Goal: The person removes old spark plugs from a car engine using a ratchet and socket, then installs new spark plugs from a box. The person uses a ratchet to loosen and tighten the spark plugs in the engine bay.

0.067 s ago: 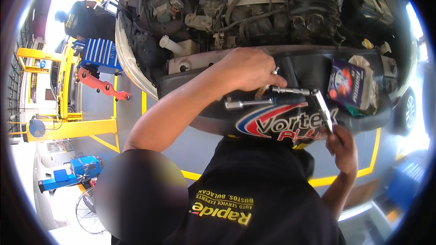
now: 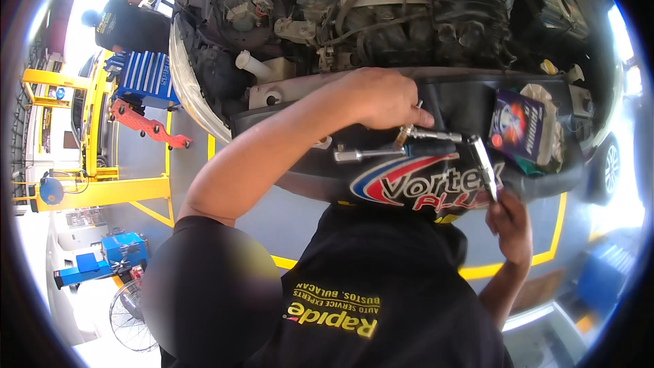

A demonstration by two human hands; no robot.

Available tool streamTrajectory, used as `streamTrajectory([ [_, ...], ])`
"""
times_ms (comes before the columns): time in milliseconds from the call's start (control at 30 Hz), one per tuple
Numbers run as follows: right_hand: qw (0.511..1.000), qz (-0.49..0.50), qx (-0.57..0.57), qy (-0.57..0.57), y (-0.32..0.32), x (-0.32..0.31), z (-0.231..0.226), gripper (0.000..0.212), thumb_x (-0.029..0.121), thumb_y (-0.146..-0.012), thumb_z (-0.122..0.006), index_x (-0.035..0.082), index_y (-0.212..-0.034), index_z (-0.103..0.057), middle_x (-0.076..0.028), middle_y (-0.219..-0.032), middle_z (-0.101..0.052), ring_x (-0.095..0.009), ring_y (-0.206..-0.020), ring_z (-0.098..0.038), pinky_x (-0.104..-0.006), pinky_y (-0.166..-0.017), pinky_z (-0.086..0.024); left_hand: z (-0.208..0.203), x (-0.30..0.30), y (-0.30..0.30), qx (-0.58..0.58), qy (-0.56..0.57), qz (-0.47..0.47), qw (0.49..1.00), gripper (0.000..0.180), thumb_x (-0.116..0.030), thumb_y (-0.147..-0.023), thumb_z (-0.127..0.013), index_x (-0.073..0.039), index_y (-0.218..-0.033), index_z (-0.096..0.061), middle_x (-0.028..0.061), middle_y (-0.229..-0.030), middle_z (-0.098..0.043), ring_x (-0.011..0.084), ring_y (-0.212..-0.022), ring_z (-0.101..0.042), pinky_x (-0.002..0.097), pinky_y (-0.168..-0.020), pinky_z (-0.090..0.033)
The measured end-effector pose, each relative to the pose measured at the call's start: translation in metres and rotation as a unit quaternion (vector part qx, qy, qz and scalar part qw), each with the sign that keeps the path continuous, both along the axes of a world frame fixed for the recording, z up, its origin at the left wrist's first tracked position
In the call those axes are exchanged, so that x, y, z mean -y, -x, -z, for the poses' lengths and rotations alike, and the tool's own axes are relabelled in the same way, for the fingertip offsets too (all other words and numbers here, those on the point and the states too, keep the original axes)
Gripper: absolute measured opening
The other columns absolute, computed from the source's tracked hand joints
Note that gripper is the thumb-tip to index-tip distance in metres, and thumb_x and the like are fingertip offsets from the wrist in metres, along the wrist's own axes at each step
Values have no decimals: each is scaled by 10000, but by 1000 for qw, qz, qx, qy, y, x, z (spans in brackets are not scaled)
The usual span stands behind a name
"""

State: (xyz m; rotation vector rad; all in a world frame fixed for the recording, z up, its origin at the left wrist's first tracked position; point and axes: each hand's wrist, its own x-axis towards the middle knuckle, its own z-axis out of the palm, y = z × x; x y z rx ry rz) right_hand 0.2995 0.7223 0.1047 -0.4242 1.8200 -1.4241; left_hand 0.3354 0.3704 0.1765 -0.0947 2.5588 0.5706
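Note:
My left hand [image 2: 388, 99] is above the front edge of the engine bay, fingers curled and thumb pressed in, closed on a chrome socket extension bar [image 2: 439, 135]. A small metal piece shows by its fingertips and a brownish piece [image 2: 402, 138] just below; I cannot make out their kind. My right hand [image 2: 511, 225] grips the lower end of a chrome ratchet [image 2: 482, 160], whose head points up beside the bar's right end. Another ratchet [image 2: 368, 155], with a blue-grey handle, lies on the black fender cover [image 2: 463, 105] below my left hand.
A dark purple printed box [image 2: 516, 126] lies on the cover at the right, a crumpled pale wrapper beside it. Beyond is the open engine bay [image 2: 381, 20]. On the left are a blue tool cabinet [image 2: 153, 78], a red creeper [image 2: 146, 123], a yellow lift [image 2: 102, 192] and another person [image 2: 133, 27].
The view has shifted slightly. A narrow gap now shows between the extension bar's right end and the ratchet head, which were touching or nearly so. Both hands keep their grips.

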Motion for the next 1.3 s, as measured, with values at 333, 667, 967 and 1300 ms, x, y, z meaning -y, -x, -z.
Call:
streamTrajectory([
  [333,982,40,-139,-118,-4,27,-22,156,66,-934,-557,21,-1079,-593,-45,-665,-525,-135,-575,-474,-303,-544,-382,8,1,21,3,27,46,999,451,-456,-917,-566,-36,-907,-731,183,-841,-700,351,-838,-677,461,-776,-511],
  [667,875,82,-433,-203,-17,89,-37,320,18,-904,-580,67,-1218,-550,-201,-1094,-586,-414,-985,-609,-477,-819,-480,13,2,12,-42,60,6,997,372,-433,-896,-626,-77,-937,-727,159,-910,-707,341,-900,-672,444,-807,-514],
  [967,811,13,-515,-279,-15,104,-27,388,59,-809,-680,90,-1181,-572,-126,-1072,-593,-352,-1017,-593,-446,-859,-485,13,29,-10,-134,-106,-135,976,270,-277,-915,-673,-48,-1058,-667,126,-1090,-673,283,-1018,-644,378,-905,-484],
  [1300,837,128,-451,-282,29,58,-68,379,42,-845,-699,83,-1213,-623,-112,-970,-630,-244,-855,-618,-373,-775,-505,0,9,4,-188,-178,-149,954,190,-178,-930,-645,-47,-1063,-676,108,-1004,-691,238,-982,-658,342,-881,-497],
])
